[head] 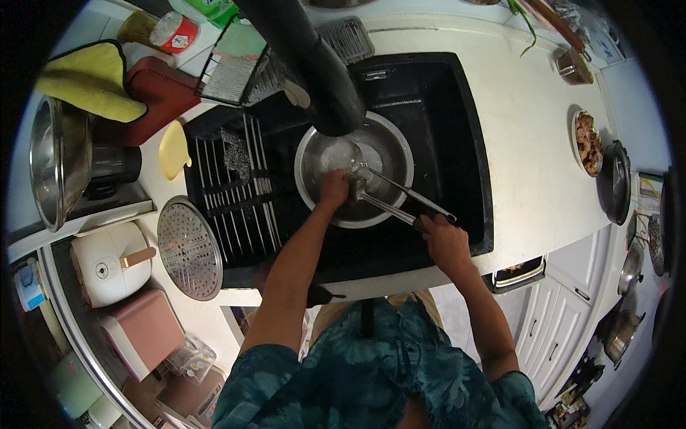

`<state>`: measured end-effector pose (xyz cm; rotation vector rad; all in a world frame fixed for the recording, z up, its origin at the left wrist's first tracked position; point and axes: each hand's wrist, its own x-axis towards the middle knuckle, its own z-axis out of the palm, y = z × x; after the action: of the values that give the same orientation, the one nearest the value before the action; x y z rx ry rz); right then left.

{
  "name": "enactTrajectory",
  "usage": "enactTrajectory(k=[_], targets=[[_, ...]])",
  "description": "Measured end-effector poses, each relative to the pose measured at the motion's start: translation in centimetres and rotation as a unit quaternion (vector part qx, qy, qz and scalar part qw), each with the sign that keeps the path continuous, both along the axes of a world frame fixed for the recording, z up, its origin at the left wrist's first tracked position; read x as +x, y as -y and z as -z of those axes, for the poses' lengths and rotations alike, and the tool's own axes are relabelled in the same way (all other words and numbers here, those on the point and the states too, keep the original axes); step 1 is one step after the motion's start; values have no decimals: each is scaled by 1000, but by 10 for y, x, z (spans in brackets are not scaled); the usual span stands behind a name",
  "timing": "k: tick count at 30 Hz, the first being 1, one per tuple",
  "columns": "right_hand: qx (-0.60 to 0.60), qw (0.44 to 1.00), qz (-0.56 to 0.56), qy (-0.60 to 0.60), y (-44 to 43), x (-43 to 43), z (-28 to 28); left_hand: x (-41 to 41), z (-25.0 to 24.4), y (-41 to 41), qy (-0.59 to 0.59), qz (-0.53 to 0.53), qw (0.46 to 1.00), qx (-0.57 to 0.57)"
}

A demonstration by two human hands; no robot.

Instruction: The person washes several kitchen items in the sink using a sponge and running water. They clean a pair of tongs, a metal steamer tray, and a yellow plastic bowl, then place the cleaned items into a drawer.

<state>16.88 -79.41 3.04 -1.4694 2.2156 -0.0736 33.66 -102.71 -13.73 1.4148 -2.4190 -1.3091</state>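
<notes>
A round stainless steel basin [405, 137] stands in the black sink [450, 123], with water in it beneath the black faucet [335, 102]. My right hand [446, 241] is closed on the handle of a metal ladle [388, 208], whose head is inside the basin. A second long metal utensil [412, 193] lies across the basin's rim, its handle end close to my right hand; whether I hold it too is unclear. My left hand [335, 187] is in the basin by the utensils' heads. Its fingers are partly hidden, and what they touch cannot be told.
A roll-up metal rack [236, 230] covers the sink's left part. Left of it are a perforated steamer plate [190, 249] and a yellow lid [173, 150]. A plate of food [588, 143] and a black pan [614, 182] stand at the counter's right end.
</notes>
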Motion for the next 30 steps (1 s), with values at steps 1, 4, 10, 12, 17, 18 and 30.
enactTrajectory(k=[1,4,10,12,17,18,30], targets=[[-5,1000,-1,-2,-4,-1,3,7,-5,-7,-28,17,999,-25],[15,1000,-17,-7,-6,-4,5,8,-51,-26,-43,65,996,-51],[15,1000,-6,3,-4,-4,-1,14,-7,-44,52,-36,997,-51],[11,1000,-10,1,-4,-2,-1,7,9,-31,159,-63,985,37],[-151,981,-90,-77,4,-8,-1,21,14,-22,73,-40,995,-62],[-157,979,-80,-99,9,-11,0,24,5,-19,46,-42,996,-63],[-62,997,-26,-30,29,-32,31,36,-61,-25,-8,-129,988,-81]])
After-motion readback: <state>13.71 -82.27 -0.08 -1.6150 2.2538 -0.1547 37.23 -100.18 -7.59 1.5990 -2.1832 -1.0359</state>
